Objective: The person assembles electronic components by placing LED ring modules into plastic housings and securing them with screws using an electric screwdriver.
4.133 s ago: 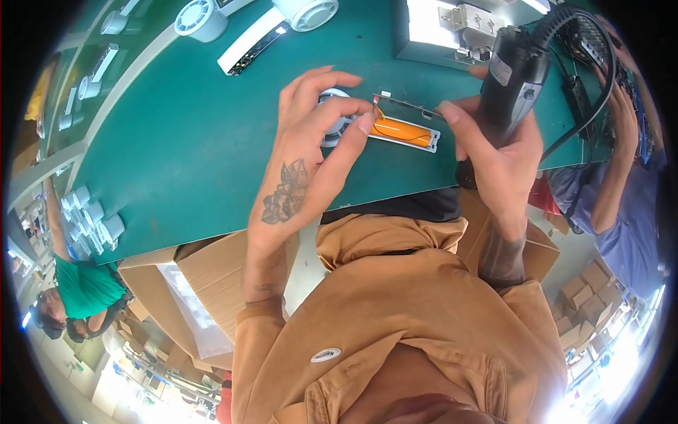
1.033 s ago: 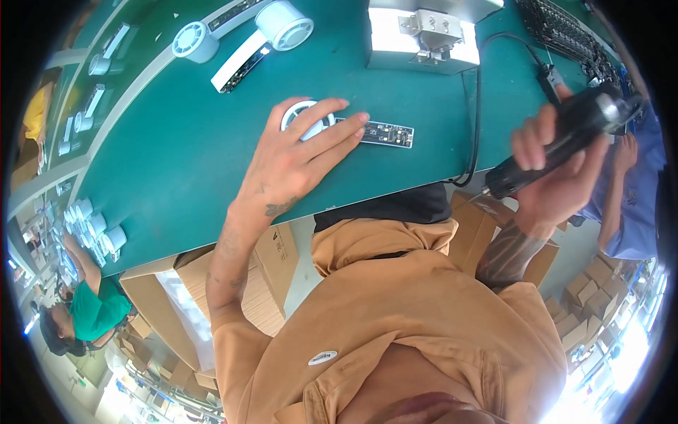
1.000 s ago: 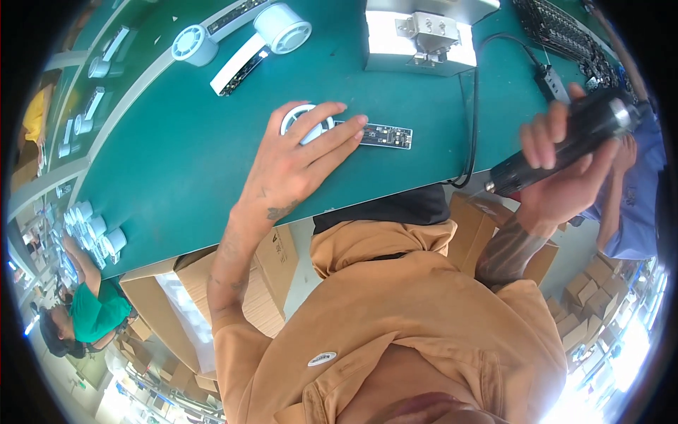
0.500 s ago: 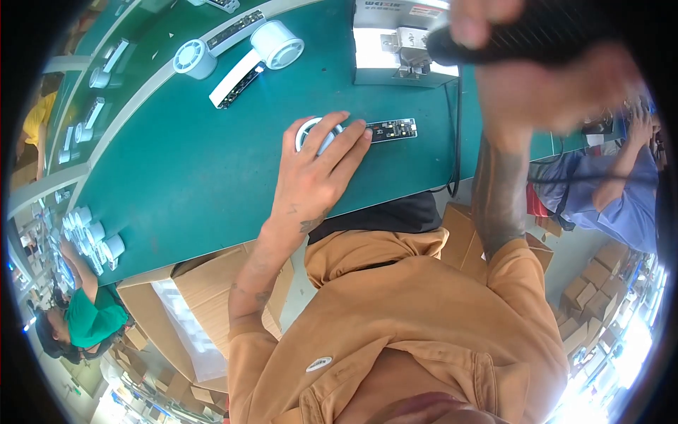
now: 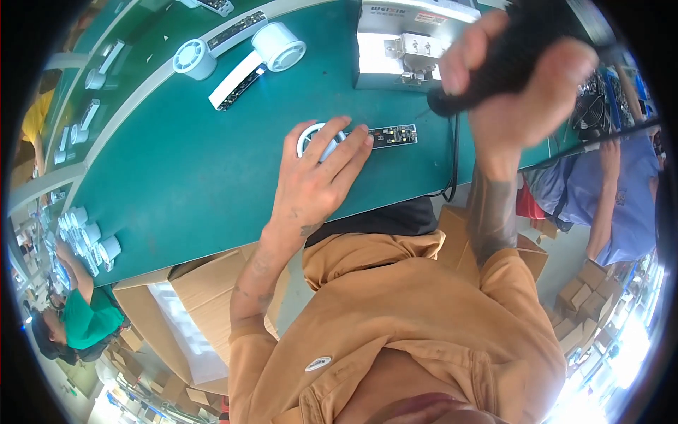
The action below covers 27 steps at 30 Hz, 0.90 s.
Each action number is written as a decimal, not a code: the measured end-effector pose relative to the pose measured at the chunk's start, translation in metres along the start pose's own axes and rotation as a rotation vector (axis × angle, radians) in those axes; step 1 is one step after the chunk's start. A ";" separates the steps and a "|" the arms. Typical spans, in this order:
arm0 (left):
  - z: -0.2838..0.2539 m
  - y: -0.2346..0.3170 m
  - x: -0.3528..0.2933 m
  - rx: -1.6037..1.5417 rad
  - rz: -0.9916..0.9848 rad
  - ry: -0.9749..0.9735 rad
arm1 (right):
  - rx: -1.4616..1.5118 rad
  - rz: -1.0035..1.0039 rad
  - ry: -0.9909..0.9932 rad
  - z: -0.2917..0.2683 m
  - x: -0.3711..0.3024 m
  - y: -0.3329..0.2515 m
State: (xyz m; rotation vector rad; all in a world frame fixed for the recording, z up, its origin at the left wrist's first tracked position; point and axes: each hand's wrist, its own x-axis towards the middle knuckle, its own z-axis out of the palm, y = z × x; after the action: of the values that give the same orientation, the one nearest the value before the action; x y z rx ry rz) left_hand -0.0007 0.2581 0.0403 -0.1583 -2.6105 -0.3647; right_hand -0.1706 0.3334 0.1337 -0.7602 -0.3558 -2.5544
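Note:
My left hand [image 5: 315, 177] lies flat on the green table [image 5: 191, 177], its fingers over a white round part [image 5: 311, 136] and touching the left end of a small dark circuit board [image 5: 395, 135]. My right hand [image 5: 519, 78] is raised close to the camera, gripping a black corded power tool [image 5: 522, 42]; its black cable [image 5: 452, 162] hangs down over the table's front edge. The tool's tip is hidden by my fingers.
A grey metal machine [image 5: 409, 39] stands behind the board. Two white round parts [image 5: 279, 46] [image 5: 192, 59] and a long white strip [image 5: 240, 81] lie further back. More white parts [image 5: 88, 237] sit at the left. Cardboard boxes [image 5: 191, 311] are below. Other people work at left and right.
My right hand lifted the black tool from the table's right side up toward the camera. The orange-topped piece seen earliest is gone; my left hand stays on the white part and board.

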 end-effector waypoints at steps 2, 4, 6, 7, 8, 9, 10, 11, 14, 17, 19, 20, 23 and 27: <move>-0.003 0.003 -0.002 -0.006 -0.012 -0.004 | -0.010 -0.012 -0.028 -0.008 -0.007 -0.001; -0.004 0.003 0.001 -0.002 -0.019 -0.017 | -0.057 -0.065 -0.105 -0.017 -0.007 -0.005; -0.003 0.001 0.000 0.000 -0.012 -0.017 | -0.099 -0.116 -0.181 -0.021 -0.006 -0.009; -0.002 -0.001 -0.002 0.006 -0.011 -0.016 | -0.097 -0.118 -0.179 -0.019 -0.007 -0.012; -0.002 -0.002 -0.003 0.007 -0.012 -0.019 | -0.392 -0.071 -0.102 -0.014 -0.010 -0.018; -0.001 -0.002 -0.003 0.007 -0.011 -0.011 | -0.687 -0.020 -0.022 -0.006 -0.014 -0.027; 0.000 -0.002 -0.003 0.008 -0.013 -0.003 | -0.979 0.036 0.061 0.001 -0.018 -0.037; 0.000 -0.001 -0.004 0.010 -0.018 -0.006 | -1.269 0.095 0.145 0.007 -0.020 -0.045; -0.001 -0.001 -0.001 0.010 -0.013 -0.001 | -1.463 0.136 0.184 -0.001 -0.024 -0.060; -0.002 0.001 0.002 -0.012 -0.036 -0.029 | -1.451 0.100 0.205 0.008 -0.028 -0.052; -0.001 0.001 0.000 -0.013 -0.038 -0.015 | -1.196 0.134 -0.053 -0.006 -0.021 -0.061; -0.002 0.002 0.001 -0.018 -0.037 -0.016 | -1.200 0.135 -0.050 -0.011 -0.026 -0.069; -0.001 0.000 0.001 -0.016 -0.048 -0.026 | -1.240 0.155 0.024 -0.015 -0.027 -0.067; 0.005 -0.003 -0.002 0.010 -0.007 0.007 | -1.131 0.163 0.037 -0.020 -0.027 -0.070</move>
State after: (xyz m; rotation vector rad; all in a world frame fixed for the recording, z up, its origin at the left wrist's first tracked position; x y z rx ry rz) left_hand -0.0016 0.2567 0.0340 -0.1443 -2.6063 -0.3541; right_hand -0.1933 0.3959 0.0943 -1.0126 1.2084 -2.4469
